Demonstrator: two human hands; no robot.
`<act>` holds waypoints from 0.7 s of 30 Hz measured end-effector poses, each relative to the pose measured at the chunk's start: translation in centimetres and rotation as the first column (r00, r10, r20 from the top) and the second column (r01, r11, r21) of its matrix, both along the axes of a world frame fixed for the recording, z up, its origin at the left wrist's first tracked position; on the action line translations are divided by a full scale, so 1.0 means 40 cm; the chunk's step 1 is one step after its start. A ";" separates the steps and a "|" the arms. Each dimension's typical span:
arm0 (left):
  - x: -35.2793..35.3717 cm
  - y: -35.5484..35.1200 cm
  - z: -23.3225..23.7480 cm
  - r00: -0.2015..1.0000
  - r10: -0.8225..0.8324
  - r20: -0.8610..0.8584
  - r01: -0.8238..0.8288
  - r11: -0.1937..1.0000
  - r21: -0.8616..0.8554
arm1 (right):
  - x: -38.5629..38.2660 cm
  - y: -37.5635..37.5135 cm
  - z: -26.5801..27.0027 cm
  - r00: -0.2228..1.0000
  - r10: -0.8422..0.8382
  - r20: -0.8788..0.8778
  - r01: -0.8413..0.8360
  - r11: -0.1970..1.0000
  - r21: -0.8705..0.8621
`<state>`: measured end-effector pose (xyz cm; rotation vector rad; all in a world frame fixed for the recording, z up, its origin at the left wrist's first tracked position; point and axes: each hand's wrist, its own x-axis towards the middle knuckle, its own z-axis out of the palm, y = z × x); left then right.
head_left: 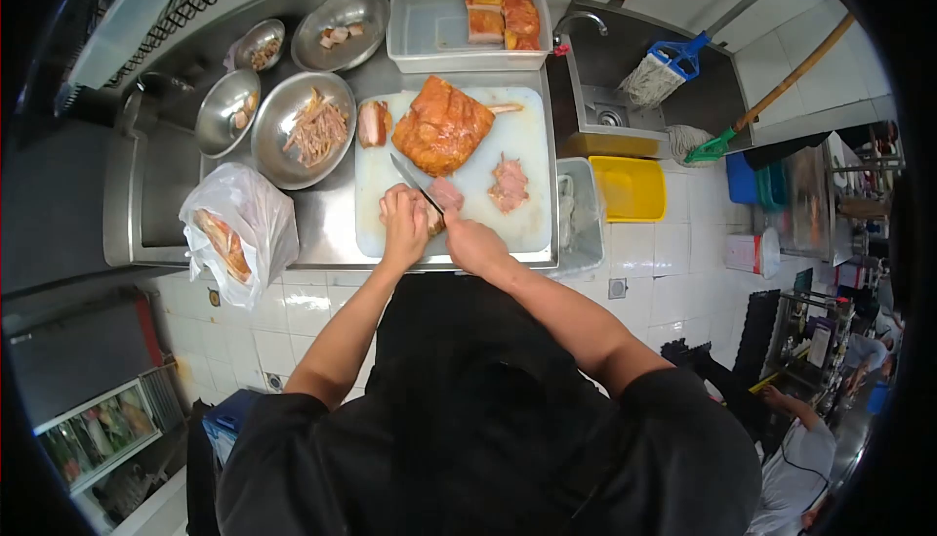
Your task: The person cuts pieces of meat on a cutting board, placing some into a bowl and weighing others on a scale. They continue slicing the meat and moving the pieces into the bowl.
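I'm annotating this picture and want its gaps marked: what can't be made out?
In the head view:
Handle of the knife: hidden in the right hand.
Meat piece being cut: partly covered by the left hand.
What's in the bag: partly veiled by cloudy plastic.
Person in white, lower right: cut off by the picture's edge.

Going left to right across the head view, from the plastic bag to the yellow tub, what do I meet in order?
Plastic bag → bowl of meat strips → small meat block → left hand → right hand → pale meat pile → yellow tub.
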<state>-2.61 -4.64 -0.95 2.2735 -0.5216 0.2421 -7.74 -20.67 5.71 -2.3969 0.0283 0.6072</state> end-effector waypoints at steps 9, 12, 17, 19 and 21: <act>-0.034 0.026 0.013 0.944 -0.006 -0.329 -0.095 0.952 -0.290 | -0.192 -0.153 0.000 0.999 -0.036 -0.020 0.037 0.998 0.046; -0.001 0.039 0.034 0.713 -0.321 -0.623 -0.438 0.491 -0.754 | -0.239 -0.177 0.015 0.991 -0.137 0.015 0.136 0.990 0.020; 0.045 0.071 0.251 0.326 -0.916 -0.233 -0.589 -0.003 -0.808 | -0.239 -0.176 0.042 0.987 -0.134 0.085 0.138 0.990 -0.038; 0.078 0.057 0.378 0.253 -0.917 -0.308 -0.620 0.091 -0.779 | -0.216 -0.170 0.060 0.993 -0.065 0.102 0.070 0.997 -0.045; 0.103 0.044 0.530 0.299 -0.909 -0.290 -0.424 0.146 -0.894 | -0.192 -0.164 0.019 0.992 -0.007 0.127 0.016 0.997 -0.071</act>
